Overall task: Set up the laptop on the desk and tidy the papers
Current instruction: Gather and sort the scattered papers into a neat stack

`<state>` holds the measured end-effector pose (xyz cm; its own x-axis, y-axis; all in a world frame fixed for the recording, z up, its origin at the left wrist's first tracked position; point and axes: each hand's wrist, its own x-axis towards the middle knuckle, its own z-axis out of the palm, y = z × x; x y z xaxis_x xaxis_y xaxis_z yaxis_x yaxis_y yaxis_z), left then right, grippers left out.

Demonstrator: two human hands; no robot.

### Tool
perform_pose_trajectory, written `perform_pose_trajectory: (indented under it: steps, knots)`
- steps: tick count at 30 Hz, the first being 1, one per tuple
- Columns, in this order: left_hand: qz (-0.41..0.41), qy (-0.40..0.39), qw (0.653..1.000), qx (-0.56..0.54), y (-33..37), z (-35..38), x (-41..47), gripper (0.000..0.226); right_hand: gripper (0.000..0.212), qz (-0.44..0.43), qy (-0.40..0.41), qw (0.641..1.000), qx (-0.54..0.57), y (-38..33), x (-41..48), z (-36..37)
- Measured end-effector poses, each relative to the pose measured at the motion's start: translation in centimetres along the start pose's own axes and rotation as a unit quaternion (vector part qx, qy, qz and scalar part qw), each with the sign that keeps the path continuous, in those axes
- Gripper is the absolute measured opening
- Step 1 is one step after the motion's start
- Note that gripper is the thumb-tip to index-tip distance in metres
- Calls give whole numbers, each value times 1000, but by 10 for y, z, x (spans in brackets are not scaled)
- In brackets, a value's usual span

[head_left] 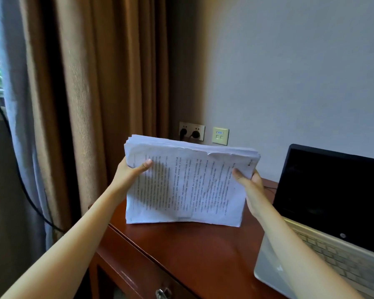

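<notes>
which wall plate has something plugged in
The wider socket plate, nearer the curtain, holds two black plugs; the smaller data plate to its right holds none.

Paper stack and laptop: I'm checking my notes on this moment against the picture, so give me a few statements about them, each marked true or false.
1. The left hand and the right hand grip the paper stack at opposite side edges. True.
2. The paper stack lies flat on the desk. False: it is held upright, with its lower edge down at the desk top.
3. The laptop is open and its screen is dark. True.
4. The laptop sits to the left of the paper stack. False: it sits to the right, beyond the right hand.
</notes>
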<state>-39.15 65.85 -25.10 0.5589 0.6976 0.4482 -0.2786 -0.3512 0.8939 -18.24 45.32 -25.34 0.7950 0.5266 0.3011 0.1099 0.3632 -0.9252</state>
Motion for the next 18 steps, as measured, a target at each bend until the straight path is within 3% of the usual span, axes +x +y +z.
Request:
perform_pose_trajectory:
  steps: [3,7,9,13,17,18]
  knots:
    - [9,14,1000,-14,-5,-5,-2,82,40,3,-9,1000,-30,6,0,1]
    - [-6,63,998,-6,-5,8,-5,19,31,2,43,998,-46,21,-4,7]
    - [-4,87,996,-16,-2,8,-2,13,28,-9,54,998,-40,16,-3,10]
    - [0,76,997,-7,5,0,5,20,24,-25,18,998,-47,3,-1,9]
    - [2,37,999,4,-1,-6,2,89,29,0,3,999,-53,20,-6,6]
    - [2,33,999,7,-4,-5,1,96,32,9,2,999,-47,26,-8,5]
